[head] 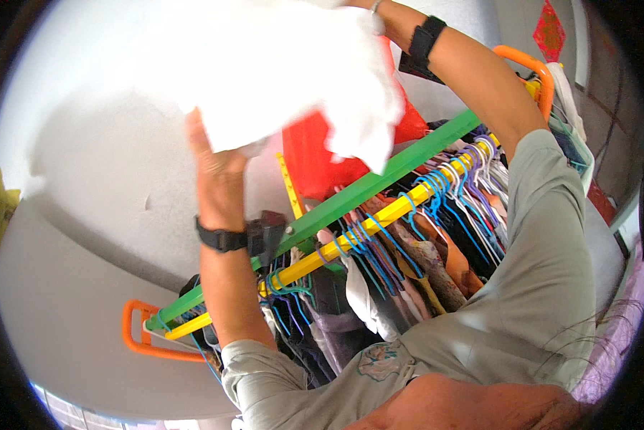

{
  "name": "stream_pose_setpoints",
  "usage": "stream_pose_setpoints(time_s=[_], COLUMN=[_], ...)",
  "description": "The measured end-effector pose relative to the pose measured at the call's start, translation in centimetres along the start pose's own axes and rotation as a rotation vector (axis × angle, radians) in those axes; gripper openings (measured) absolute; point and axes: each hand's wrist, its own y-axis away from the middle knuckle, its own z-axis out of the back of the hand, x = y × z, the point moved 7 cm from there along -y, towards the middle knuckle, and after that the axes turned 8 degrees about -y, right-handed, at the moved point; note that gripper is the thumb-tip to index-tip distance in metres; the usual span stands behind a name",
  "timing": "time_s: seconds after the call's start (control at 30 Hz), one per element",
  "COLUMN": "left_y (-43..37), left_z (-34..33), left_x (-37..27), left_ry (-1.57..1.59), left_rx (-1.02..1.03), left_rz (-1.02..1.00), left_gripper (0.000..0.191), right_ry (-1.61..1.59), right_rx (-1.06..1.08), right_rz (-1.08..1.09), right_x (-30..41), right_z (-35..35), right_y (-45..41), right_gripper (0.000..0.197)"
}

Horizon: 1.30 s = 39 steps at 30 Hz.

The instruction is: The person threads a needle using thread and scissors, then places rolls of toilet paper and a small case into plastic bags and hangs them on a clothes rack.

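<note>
A bright white cloth (279, 75), washed out by glare, is raised in front of me. My left hand (220, 156) grips its lower left edge, the thumb showing beside the fabric. At the top edge, my right hand (358, 3) is mostly cut off beside the upper part of the cloth. Its fingers do not show. Below the cloth runs a clothes rack with a green bar (376, 185) and a yellow bar (322, 258). Many garments hang from it on plastic hangers (435, 185), mostly blue, purple and white.
Behind the rack is a pale wall (112, 161). A red bag-like item (314, 166) sits beyond the green bar. Orange tube handles (134, 328) stick out at the rack's ends. A red paper decoration (549, 32) is at upper right, and purple fabric (615, 344) lies at lower right.
</note>
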Motion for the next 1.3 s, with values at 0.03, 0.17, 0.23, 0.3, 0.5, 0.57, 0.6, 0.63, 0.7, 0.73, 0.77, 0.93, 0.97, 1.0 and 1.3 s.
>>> stream_pose_setpoints(time_s=[0.03,0.17,0.23,0.3,0.5,0.57,0.6,0.63,0.7,0.73,0.77,0.93,0.97,1.0,1.3], left_y=[0.3,-0.3,-0.9,-3.0,-5.0,-5.1,-4.9,-4.5,-3.3,-2.6,-1.9,-0.5,2.1,2.1,6.2], left_z=[0.3,-5.9,-6.6,-8.3,-6.4,-5.6,-5.6,-5.6,-5.6,-5.6,-5.6,-6.9,-7.6,-10.6,-22.3], left_x=[1.7,2.4,2.2,0.6,-4.5,-5.8,-6.5,-7.4,-8.4,-8.8,-9.2,-6.1,-5.5,-4.6,1.0], left_ry=[-0.12,-0.29,-0.187,-0.143,-0.322,-0.297,-0.345,-0.392,-0.205,-0.307,-0.41,-0.101,-0.273,-0.193,-0.117], left_rx=[-0.288,-0.21,-0.277,-0.24,-0.196,-0.26,-0.268,-0.276,-0.182,-0.182,-0.183,0.049,-0.285,-0.146,0.371], left_rz=[0.059,0.112,0.201,0.072,-0.052,-0.036,-0.084,-0.131,-0.128,-0.155,-0.181,-0.119,-0.01,-0.035,0.19], left_gripper=[0.079,0.062,0.057,0.056,0.06,0.062,0.067,0.072,0.049,0.055,0.062,0.063,0.065,0.068,0.104], right_ry=[-0.028,-0.198,-0.298,-0.376,-0.552,-0.542,-0.469,-0.394,-0.344,-0.336,-0.328,-0.3,-0.289,0.051,-0.132], right_rx=[-0.004,-0.061,-0.094,-0.164,-0.181,-0.17,-0.079,0.011,0.001,0.01,0.02,0.334,0.434,0.392,0.608], right_rz=[0.02,0.13,0.207,0.315,0.513,0.544,0.525,0.505,0.504,0.465,0.425,0.458,0.461,0.625,0.261], right_x=[0.4,2.4,4.6,8.1,14.6,15.8,16.6,17.2,17.3,17.0,16.6,16.6,15.4,17.8,14.3], right_z=[0.0,0.0,0.5,3.0,4.7,5.4,4.8,4.0,3.2,2.6,2.0,0.2,-1.2,0.0,-1.2], right_y=[0.2,0.2,0.4,1.0,3.1,3.8,4.3,4.7,6.3,6.9,7.4,9.8,9.4,11.5,18.6], right_gripper=[0.025,0.02,0.018,0.016,0.014,0.013,0.012,0.012,0.011,0.012,0.013,0.031,0.038,0.04,0.05])
